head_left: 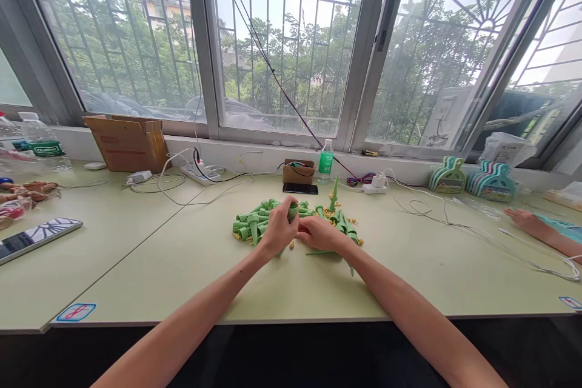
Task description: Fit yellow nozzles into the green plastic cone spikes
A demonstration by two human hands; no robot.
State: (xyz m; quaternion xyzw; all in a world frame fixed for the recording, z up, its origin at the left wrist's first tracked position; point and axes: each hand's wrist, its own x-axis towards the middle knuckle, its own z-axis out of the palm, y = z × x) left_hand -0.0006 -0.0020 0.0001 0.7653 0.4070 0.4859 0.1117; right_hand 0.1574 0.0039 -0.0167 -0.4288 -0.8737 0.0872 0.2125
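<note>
Near the middle of the table, my left hand [279, 227] is closed round a green plastic spike [293, 211], its round, hollow cup end facing up. My right hand [318, 233] is right beside it, fingers curled and pressed together close to the lower part of that spike. What the right fingertips hold, if anything, is hidden. A heap of green spikes [249, 222] lies behind and left of my left hand. More green spikes [348, 225] lie beyond my right hand, and one upright spike [334, 195] points upward. Small yellow pieces [291, 244] are scattered among them.
Behind the heap are a black phone [301, 189], a small cardboard box [299, 172] and a green-labelled bottle [325, 161]. Cables and a power strip [200, 174] run along the back. Another person's hand [522, 218] rests at the right. Another phone [40, 239] lies left.
</note>
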